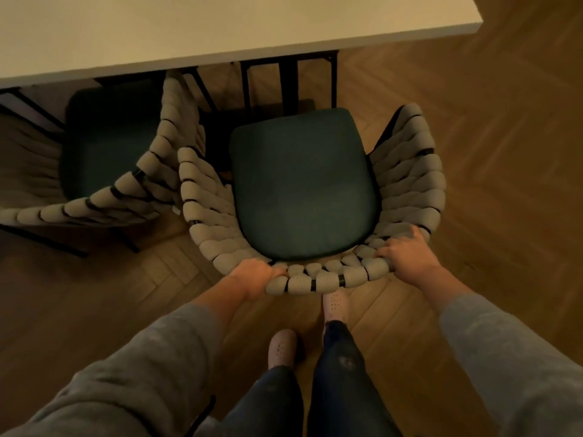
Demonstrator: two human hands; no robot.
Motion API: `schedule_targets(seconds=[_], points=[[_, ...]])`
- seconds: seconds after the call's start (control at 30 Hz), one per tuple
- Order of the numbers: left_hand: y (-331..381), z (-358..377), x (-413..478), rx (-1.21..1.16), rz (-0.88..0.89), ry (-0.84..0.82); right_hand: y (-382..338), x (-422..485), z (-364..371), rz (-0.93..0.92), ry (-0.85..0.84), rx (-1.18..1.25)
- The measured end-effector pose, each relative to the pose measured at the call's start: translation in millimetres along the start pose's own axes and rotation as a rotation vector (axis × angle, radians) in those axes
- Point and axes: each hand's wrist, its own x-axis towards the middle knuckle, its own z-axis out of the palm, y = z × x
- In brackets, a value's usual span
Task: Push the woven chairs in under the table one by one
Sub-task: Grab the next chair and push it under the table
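Visibly short of table (pixel 284 47) edge, left hand (pixel 254 279), right hand (pixel 407 255) hold chair (pixel 303 190).

Left chair (pixel 110 152) cut by frame edge (seat front under table (pixel 220 26)).

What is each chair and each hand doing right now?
Near chair, seat out in the open, not yet pushed under the table.
Other chair, turned askew, front of its seat under the table edge.
Left hand, grips the near chair's woven back.
Right hand, grips the same back, further right.
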Motion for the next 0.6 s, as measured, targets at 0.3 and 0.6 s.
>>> schedule_targets(seconds=[0.3,0.6], points=[[-5.2,-69.0,28.8,0.009,-0.069,0.005,47.1,43.0,-34.2,-0.021,-0.032,0.042],[-37.9,-115.3,57.8,-0.005,-0.115,-0.047,67.9,93.5,-59.3,-0.031,0.023,0.044]])
